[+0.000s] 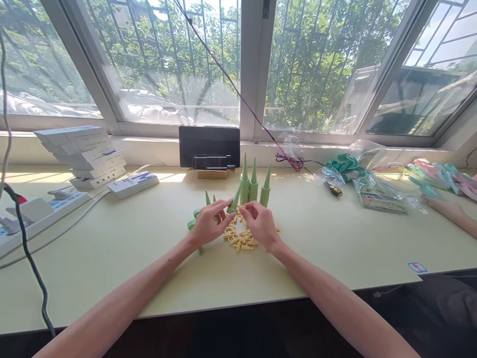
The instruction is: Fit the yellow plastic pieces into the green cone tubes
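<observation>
My left hand (pixel 210 221) is closed on a green cone (pixel 234 200), which leans to the right with its tip up. Close beside it, my right hand (pixel 260 223) pinches at the cone's base, where a small yellowish piece seems to sit between the fingertips. Under and between both hands lies a pile of short pale-yellow pegs (pixel 242 243). Just behind stand several green cylinders topped with pointed cones (pixel 254 185). More green cones (pixel 207 198) and a curved green part (pixel 191 224) show beside my left hand, partly hidden by it.
A dark tablet (pixel 209 144) stands at the back. White boxes (pixel 80 154) are stacked at left near a power strip (pixel 55 209). To the right lie a yellow-black screwdriver (pixel 333 189) and plastic bags (pixel 380 194). Another person's hand (pixel 441 206) rests at far right.
</observation>
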Demonstrator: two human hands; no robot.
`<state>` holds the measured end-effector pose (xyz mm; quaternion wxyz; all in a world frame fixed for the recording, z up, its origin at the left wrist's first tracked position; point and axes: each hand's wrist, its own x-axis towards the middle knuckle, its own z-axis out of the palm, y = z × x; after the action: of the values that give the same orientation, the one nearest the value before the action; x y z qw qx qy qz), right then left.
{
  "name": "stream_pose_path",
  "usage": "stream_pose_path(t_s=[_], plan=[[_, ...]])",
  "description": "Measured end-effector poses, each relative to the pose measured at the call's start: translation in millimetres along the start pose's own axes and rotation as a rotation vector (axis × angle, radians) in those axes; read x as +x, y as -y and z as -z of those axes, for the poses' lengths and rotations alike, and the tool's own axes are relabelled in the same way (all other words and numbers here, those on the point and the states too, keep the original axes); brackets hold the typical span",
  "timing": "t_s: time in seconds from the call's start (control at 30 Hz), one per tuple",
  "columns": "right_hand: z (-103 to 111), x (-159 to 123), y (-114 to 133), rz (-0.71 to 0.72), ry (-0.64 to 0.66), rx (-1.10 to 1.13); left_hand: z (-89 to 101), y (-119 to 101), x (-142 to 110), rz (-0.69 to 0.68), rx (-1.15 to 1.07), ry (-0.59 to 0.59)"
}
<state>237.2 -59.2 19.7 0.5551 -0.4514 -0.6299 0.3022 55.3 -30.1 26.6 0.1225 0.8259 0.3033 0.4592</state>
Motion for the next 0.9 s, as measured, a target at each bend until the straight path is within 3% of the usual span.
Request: stream_pose_path(t_s=[0.9], plan=[[1.5,-1.0,-1.2,-0.061,0.019,0.036,-0.6,4.7,-1.5,-0.002,-0.091,0.013]])
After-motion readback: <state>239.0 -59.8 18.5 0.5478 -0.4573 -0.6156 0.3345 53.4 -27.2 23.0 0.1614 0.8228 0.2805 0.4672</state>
